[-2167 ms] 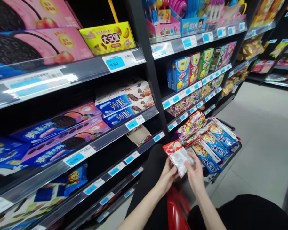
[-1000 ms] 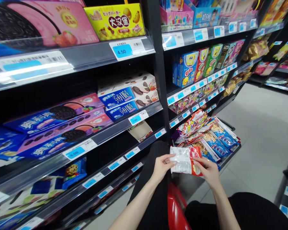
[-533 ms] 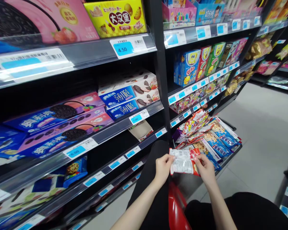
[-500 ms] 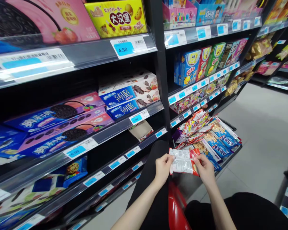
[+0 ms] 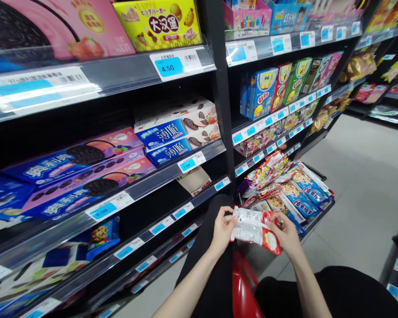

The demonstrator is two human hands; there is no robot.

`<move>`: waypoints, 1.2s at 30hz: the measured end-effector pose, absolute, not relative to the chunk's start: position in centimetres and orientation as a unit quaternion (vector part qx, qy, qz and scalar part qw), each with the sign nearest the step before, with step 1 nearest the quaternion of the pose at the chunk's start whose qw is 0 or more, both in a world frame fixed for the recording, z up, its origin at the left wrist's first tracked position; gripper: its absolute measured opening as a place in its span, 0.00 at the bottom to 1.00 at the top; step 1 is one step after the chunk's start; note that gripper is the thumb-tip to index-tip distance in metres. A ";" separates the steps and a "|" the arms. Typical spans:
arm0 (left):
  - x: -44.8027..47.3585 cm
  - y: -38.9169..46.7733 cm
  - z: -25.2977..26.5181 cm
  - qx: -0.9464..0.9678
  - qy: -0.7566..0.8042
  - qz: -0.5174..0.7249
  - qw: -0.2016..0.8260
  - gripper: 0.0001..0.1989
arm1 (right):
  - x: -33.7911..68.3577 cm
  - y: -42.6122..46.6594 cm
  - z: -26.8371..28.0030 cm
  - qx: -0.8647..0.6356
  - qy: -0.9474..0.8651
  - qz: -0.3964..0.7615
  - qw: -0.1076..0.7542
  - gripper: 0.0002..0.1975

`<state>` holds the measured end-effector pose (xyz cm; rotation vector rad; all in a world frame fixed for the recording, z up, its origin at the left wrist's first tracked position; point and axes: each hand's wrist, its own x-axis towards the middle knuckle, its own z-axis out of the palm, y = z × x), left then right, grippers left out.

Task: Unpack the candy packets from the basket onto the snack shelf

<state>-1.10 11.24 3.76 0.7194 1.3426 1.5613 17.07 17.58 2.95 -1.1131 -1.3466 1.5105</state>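
Observation:
Between my hands is a small red and white snack packet (image 5: 252, 227), its printed silvery side with a barcode facing up. My left hand (image 5: 223, 227) pinches its left end between thumb and fingers. At the right end, my right hand (image 5: 283, 229) grips the red edge near the top corner, and the lower right corner hangs free. Just beyond the packet lies a pile of blue cookie packets (image 5: 293, 194) in a cart or basket, with red and yellow snack packets (image 5: 267, 172) heaped at its left.
Black shelves carry blue and pink cookie boxes (image 5: 96, 168), white and blue thin-cookie boxes (image 5: 179, 132) and a yellow box (image 5: 159, 24). Small cartoon boxes (image 5: 262, 92) stand on the right shelf. A red plastic seat (image 5: 243, 287) shows between my legs. Grey floor (image 5: 348, 176) stretches right.
The packet has tilted, its right end dropping lower. My right hand's fingers have shifted toward its upper right corner, and my left fingers have lifted slightly along the left edge.

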 end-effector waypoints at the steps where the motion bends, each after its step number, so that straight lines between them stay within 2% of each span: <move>1: -1.2 11.2 3.8 0.294 0.545 0.629 0.471 0.12 | 17.3 17.7 3.2 -0.430 -0.519 0.624 0.396 0.11; 4: -1.2 11.2 4.1 0.255 0.526 0.607 0.539 0.10 | 18.1 18.0 3.7 -0.419 -0.441 0.681 0.409 0.09; 7: -1.1 11.2 4.3 0.203 0.464 0.602 0.617 0.13 | 18.9 18.3 3.7 -0.396 -0.383 0.723 0.417 0.07; 11: -1.2 11.4 4.0 0.214 0.464 0.602 0.613 0.19 | 19.4 18.1 3.6 -0.328 -0.350 0.776 0.410 0.14; 15: -1.4 11.6 3.4 0.254 0.537 0.596 0.540 0.18 | 18.9 17.5 3.6 -0.341 -0.388 0.761 0.392 0.17; 20: -1.2 11.6 3.4 0.389 0.654 0.518 0.390 0.06 | 18.3 17.9 2.7 -0.415 -0.422 0.698 0.403 0.12; 23: -0.9 11.5 3.7 0.441 0.702 0.488 0.274 0.13 | 18.3 18.2 2.4 -0.471 -0.465 0.633 0.402 0.12; 25: -0.8 11.5 3.8 0.461 0.701 0.493 0.232 0.16 | 18.3 18.3 2.5 -0.504 -0.499 0.573 0.410 0.14; 28: -0.8 11.6 3.6 0.461 0.691 0.483 0.277 0.17 | 18.4 18.3 2.7 -0.521 -0.509 0.547 0.414 0.15; 32: -0.8 11.8 3.1 0.403 0.689 0.465 0.383 0.18 | 18.4 18.4 2.5 -0.516 -0.468 0.595 0.401 0.17; 36: -0.6 11.9 3.1 0.357 0.689 0.483 0.405 0.17 | 18.5 18.6 2.1 -0.495 -0.430 0.646 0.390 0.16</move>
